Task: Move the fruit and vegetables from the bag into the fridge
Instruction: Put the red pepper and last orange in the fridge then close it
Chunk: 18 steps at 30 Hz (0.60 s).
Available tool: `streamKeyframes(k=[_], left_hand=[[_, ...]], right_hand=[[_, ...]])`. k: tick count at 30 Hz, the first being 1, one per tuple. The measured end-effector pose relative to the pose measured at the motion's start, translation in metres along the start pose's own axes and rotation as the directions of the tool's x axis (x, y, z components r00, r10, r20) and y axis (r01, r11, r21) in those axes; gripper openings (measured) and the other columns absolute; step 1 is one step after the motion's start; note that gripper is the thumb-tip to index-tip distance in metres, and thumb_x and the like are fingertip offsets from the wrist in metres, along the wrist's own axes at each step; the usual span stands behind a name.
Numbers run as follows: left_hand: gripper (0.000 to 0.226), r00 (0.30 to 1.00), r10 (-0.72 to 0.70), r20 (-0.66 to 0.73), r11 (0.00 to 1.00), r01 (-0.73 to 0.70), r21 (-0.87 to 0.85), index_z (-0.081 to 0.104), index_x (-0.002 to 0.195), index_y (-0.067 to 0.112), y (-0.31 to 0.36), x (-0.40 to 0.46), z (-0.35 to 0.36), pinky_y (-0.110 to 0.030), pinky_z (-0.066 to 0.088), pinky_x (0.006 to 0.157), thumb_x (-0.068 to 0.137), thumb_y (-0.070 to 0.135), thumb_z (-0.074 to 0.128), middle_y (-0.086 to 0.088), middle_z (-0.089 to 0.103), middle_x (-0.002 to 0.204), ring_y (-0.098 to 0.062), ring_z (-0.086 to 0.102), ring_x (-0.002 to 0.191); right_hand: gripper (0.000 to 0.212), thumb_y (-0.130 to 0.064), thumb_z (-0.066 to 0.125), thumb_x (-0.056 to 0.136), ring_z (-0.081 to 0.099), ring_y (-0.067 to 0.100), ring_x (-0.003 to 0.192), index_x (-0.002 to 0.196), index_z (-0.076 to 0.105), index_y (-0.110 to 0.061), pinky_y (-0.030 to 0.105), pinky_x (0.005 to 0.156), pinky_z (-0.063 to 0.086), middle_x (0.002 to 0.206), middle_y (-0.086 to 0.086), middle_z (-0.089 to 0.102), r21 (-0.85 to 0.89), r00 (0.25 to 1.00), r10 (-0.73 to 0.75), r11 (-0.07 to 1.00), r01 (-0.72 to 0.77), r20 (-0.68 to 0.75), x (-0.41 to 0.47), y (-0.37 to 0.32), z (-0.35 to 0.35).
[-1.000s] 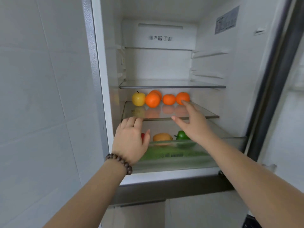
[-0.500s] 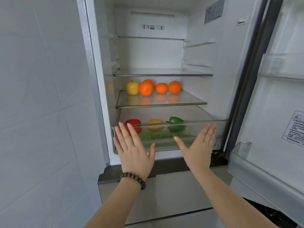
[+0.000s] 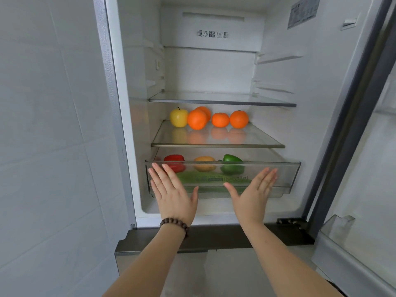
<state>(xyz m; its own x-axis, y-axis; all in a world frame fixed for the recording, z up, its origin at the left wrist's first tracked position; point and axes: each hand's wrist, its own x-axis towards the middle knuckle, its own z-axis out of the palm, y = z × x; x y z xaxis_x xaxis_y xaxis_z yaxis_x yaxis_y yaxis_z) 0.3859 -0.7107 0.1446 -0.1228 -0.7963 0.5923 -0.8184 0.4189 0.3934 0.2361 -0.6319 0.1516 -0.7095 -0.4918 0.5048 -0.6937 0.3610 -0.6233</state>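
white fridge (image 3: 310, 125) interior — flat-fingered hands, left (image 3: 173, 192) and right (image 3: 252, 196), press the clear plastic drawer (image 3: 287, 174).

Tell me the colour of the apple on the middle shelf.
Yellow; the apple shows clearly in the head view.

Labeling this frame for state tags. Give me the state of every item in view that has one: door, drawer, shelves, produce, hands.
fridge door: open
crisper drawer: nearly pushed in, holds three peppers
left hand: flat, fingers straight on drawer front
right hand: flat, fingers straight on drawer front
top glass shelf: bare
middle glass shelf: holds yellow apple and four oranges
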Motion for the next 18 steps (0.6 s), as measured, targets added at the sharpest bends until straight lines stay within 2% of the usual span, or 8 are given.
streamKeyframes(k=[3,7,11,14,18], left_hand=[[0.103,1.0,-0.008,-0.001,1.0,0.008,-0.024,0.001,0.147,-0.006,0.001,0.016,0.013,-0.05,0.013,0.116,0.082,0.05,0.059,-0.03,-0.001,0.154,-0.043,-0.001,0.143],[0.102,1.0,-0.013,0.007,0.998,0.014,-0.067,-0.005,0.147,-0.004,0.002,0.034,0.026,-0.047,0.007,0.117,0.084,0.046,0.058,-0.027,-0.01,0.154,-0.04,-0.009,0.143],[0.101,1.0,-0.015,0.008,0.997,0.015,-0.075,-0.002,0.147,-0.004,0.003,0.047,0.035,-0.045,0.004,0.116,0.083,0.044,0.06,-0.027,-0.007,0.154,-0.04,-0.007,0.144],[0.1,0.999,-0.006,0.042,0.997,0.009,-0.077,0.0,0.148,-0.004,0.0,0.056,0.039,-0.039,-0.001,0.115,0.083,0.043,0.06,-0.026,-0.007,0.155,-0.039,-0.008,0.144],[0.098,0.995,0.042,0.09,0.994,-0.032,-0.108,-0.007,0.149,0.002,-0.007,0.061,0.045,-0.032,-0.006,0.112,0.086,0.042,0.058,-0.018,-0.018,0.155,-0.033,-0.017,0.144]], right_hand=[[0.12,-0.071,0.05,0.072,-0.02,0.028,0.142,0.144,-0.018,-0.003,0.041,0.119,0.002,0.154,0.016,-0.02,0.006,1.0,-0.004,1.0,0.004,0.0,0.016,0.001,0.014],[0.121,-0.072,0.049,0.071,-0.02,0.027,0.142,0.144,-0.018,-0.004,0.038,0.118,-0.001,0.154,0.016,-0.02,0.027,1.0,-0.004,1.0,0.004,0.003,0.035,0.0,0.03],[0.121,-0.069,0.052,0.072,-0.02,0.029,0.143,0.144,-0.019,-0.002,0.036,0.116,-0.003,0.154,0.018,-0.021,0.031,1.0,0.001,1.0,-0.002,0.022,0.05,-0.001,0.041],[0.119,-0.064,0.057,0.075,-0.019,0.03,0.143,0.144,-0.018,-0.003,0.039,0.117,0.0,0.153,0.018,-0.021,0.027,0.999,-0.002,1.0,0.001,0.039,0.06,0.0,0.046],[0.114,-0.055,0.061,0.079,-0.017,0.031,0.143,0.143,-0.018,-0.003,0.039,0.118,0.001,0.153,0.019,-0.022,0.03,0.997,-0.004,1.0,0.002,0.076,0.071,0.001,0.049]])
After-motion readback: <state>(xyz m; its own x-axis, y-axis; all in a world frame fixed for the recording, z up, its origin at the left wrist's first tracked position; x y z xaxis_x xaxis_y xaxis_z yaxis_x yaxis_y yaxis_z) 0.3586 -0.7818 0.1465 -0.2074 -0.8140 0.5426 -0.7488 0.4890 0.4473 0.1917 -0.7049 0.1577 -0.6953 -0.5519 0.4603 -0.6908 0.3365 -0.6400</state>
